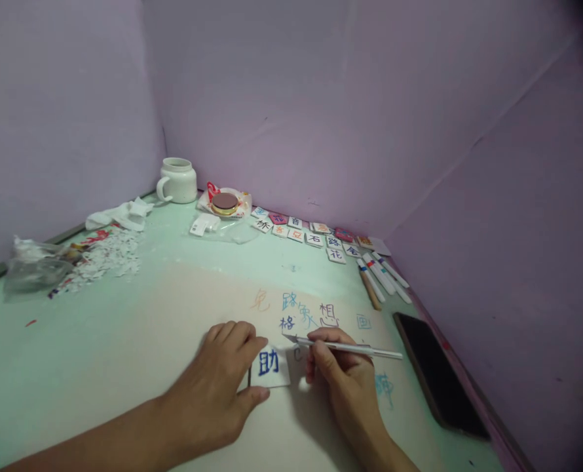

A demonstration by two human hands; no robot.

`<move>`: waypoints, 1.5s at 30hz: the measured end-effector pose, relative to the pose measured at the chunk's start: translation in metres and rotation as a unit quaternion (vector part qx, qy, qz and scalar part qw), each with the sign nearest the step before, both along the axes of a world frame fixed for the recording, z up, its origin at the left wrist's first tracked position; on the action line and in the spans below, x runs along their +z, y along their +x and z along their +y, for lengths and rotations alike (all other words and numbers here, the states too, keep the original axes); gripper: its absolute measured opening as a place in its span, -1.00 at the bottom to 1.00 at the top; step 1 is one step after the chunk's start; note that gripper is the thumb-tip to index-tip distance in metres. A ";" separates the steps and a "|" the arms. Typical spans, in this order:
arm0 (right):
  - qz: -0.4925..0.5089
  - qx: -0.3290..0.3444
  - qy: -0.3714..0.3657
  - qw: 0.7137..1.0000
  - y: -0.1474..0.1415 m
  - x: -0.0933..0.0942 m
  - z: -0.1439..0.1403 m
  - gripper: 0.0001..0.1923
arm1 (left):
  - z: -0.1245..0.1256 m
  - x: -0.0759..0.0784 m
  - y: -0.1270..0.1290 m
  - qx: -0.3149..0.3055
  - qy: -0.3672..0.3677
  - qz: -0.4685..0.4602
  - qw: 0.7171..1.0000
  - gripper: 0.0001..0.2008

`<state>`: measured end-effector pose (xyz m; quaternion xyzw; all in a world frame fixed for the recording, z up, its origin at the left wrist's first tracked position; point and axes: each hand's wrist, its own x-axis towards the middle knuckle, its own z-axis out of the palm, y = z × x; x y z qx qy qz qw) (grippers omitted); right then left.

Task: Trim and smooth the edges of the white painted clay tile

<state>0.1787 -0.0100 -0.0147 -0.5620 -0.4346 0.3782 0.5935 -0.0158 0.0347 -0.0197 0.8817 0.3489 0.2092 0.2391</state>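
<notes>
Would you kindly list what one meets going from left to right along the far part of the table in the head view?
Clear plastic bag → pile of paper scraps → white mug → round brown lid → rows of character tiles → marker pens.

The white tile [270, 368] near the table's front edge bears 助 in blue. The table surface [139, 341] carries handwritten 路, 格, 想. Tiles in the row of small tiles [316, 236] along the back edge read 林, 石, 花.
</notes>
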 end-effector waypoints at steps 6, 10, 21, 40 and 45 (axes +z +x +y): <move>0.013 -0.005 -0.047 0.999 0.004 -0.002 -0.007 -0.68 | -0.001 -0.002 -0.001 -0.003 0.041 -0.016 0.999 -0.62; -0.046 0.021 -0.019 0.999 0.004 -0.004 -0.012 -0.77 | -0.002 -0.002 -0.001 -0.008 0.060 -0.015 0.998 -0.55; -0.043 0.063 -0.006 0.997 0.007 0.000 -0.015 -0.76 | 0.000 -0.001 -0.001 -0.028 0.046 -0.012 0.998 -0.57; -0.031 0.018 -0.020 0.999 0.004 0.001 -0.016 -0.78 | 0.000 0.009 0.000 -0.046 -0.002 -0.016 0.999 -0.57; -0.003 0.056 -0.032 0.998 0.004 -0.004 -0.016 -0.79 | 0.000 0.008 0.001 -0.038 -0.005 -0.006 0.999 -0.58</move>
